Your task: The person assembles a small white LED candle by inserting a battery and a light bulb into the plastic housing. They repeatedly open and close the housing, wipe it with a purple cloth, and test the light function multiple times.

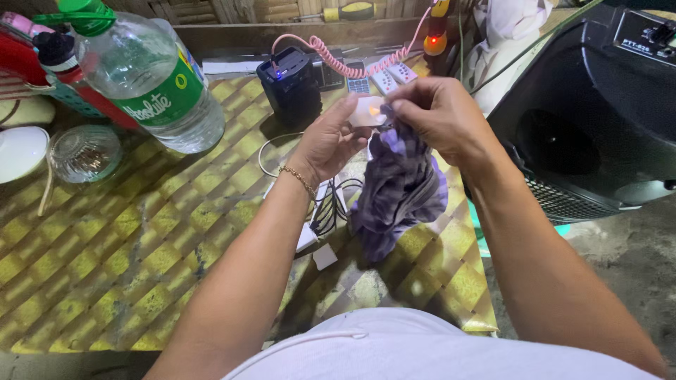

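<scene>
1. A small white glowing gadget [367, 111] sat pinched in the fingers of the left hand [327, 141], raised above the middle of the table [105, 260], an orange light showing on its face.

2. The right hand [440, 116] was closed on the top of a purple checked cloth [401, 186], pressing a fold of it against the gadget's right edge; the rest of the cloth hung down to the tabletop.

3. By the look of it, the step in hand was wiping the gadget. A next move would call for a firm pinch from the left fingers while the cloth was drawn across the face, without covering the light.

4. The left forearm came up from the lower left, palm turned inward, a thin gold bracelet [297, 179] at the wrist. The right forearm crossed in from the lower right, wrist bent, knuckles up.

5. Beneath the hands lay white chargers and cords [325, 211] on the yellow woven table covering.

6. Behind them stood a small black box [290, 84] with a blue light, joined to a pink coiled cord [345, 65].

7. A clear plastic bottle [151, 81] with a green label leaned at upper left, near an upturned glass [86, 153]. A large black speaker [584, 119] filled the right side.
</scene>
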